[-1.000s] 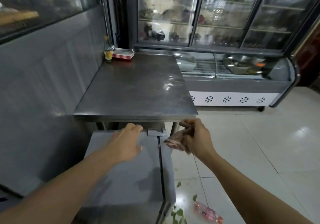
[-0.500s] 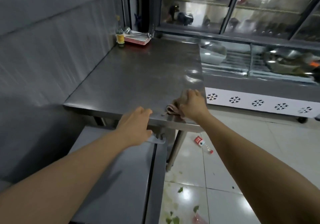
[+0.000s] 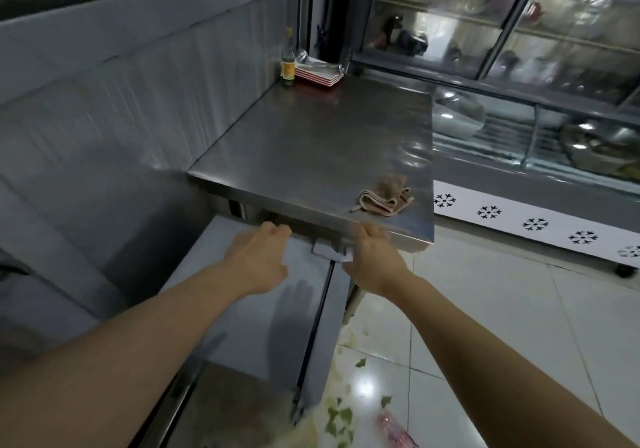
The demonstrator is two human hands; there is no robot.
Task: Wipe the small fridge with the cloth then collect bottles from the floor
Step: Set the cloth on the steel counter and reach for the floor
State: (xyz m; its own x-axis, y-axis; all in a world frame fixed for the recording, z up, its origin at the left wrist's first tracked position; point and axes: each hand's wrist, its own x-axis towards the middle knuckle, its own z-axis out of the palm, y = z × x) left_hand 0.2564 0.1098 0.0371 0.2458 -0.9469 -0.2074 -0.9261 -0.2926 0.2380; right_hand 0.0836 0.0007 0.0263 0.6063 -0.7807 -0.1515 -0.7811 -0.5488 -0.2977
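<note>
Head view: cloth (image 3: 384, 198) sits at the counter's (image 3: 311, 143) near right corner; right hand (image 3: 372, 260), nearer, is empty, and so is left hand (image 3: 258, 262), fingers loosely curled.

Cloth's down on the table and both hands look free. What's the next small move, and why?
Probably lower the right hand toward the pink bottle on the floor. The cloth lies let go on the steel table, neither hand holds anything, and that bottle lies nearest, among green scraps. The left hand can steady on the fridge.

pink bottle (image 3: 396, 432) cut off below, blurred
</note>
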